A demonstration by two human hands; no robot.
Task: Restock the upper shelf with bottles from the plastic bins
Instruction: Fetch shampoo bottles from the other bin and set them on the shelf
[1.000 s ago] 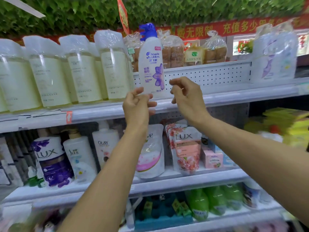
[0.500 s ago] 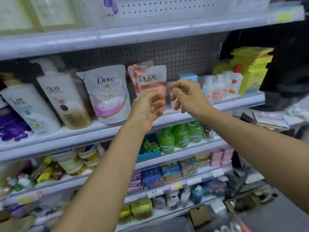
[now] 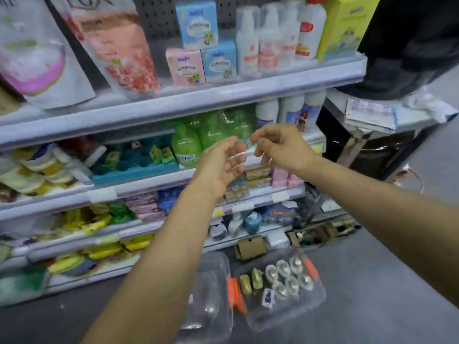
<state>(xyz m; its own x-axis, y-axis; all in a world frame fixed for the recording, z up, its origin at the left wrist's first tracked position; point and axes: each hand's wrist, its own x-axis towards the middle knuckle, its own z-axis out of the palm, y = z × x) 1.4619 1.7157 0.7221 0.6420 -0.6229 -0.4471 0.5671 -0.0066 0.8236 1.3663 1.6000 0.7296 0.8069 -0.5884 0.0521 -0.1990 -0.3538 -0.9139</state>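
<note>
Both of my hands hang in the air in front of the middle shelves, holding nothing. My left hand [image 3: 221, 162] has its palm turned inward and fingers loosely curled. My right hand [image 3: 280, 147] is beside it, fingers relaxed and bent. On the floor below stand two clear plastic bins. The right bin [image 3: 320, 301] holds several bottles [image 3: 285, 279] seen from above, with silver and gold caps. The left bin [image 3: 211, 289] looks empty. The upper shelf is out of view.
The shelf unit fills the left and centre, with refill pouches [image 3: 119, 48], small boxes [image 3: 198, 58], white bottles [image 3: 280, 36] and green bottles [image 3: 198, 142]. A cardboard box [image 3: 250, 247] lies at the shelf foot. A dark counter with papers [image 3: 370, 115] stands right, above grey floor.
My hands have let go of the white bottle left on the upper shelf and come down empty. The view has tilted down past the pouches to the lower shelves and the floor bins.
</note>
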